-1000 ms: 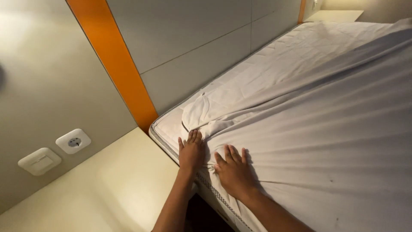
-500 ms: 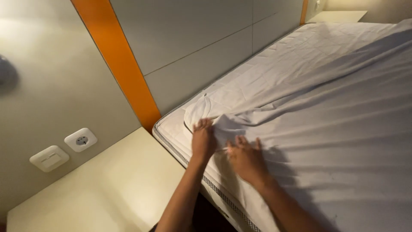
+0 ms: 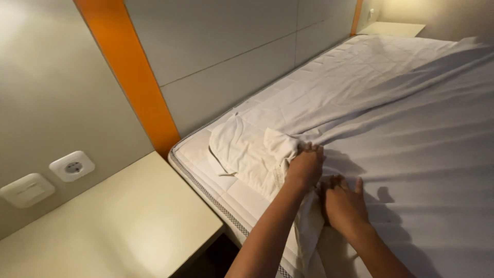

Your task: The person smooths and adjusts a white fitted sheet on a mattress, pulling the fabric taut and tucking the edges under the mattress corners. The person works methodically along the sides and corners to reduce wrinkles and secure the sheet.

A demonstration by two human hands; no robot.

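Grey padded wall panels (image 3: 226,56) backed the bed, split by a glossy orange vertical strip (image 3: 131,77) that ran down to the corner where the mattress (image 3: 206,177) met a pale, smooth desk (image 3: 118,226). On the wall above that desk sat 2 white fittings — a round socket (image 3: 72,166) and a flat switch plate (image 3: 25,189).

A white sheet (image 3: 411,134) lay over most of the bed, soft and thin, pulled into long diagonal creases that all ran toward the near corner, which suggested it was under tension from there. At that corner the cloth was bunched and folded back on itself, leaving the quilted top of the mattress and its dark-and-white woven edge piping bare.

The left hand (image 3: 306,167) was closed in a fist around the gathered sheet corner, knuckles up, holding the bunch just above the mattress. The right hand (image 3: 346,206) lay just beside it, fingers spread and palm down, pressing the sheet flat against the bed — apparently to pin the fabric while the other hand held the slack. It gripped nothing that could be seen.

Far off at the bed's other end stood a 2nd pale desk (image 3: 393,28) with another orange strip beside it.
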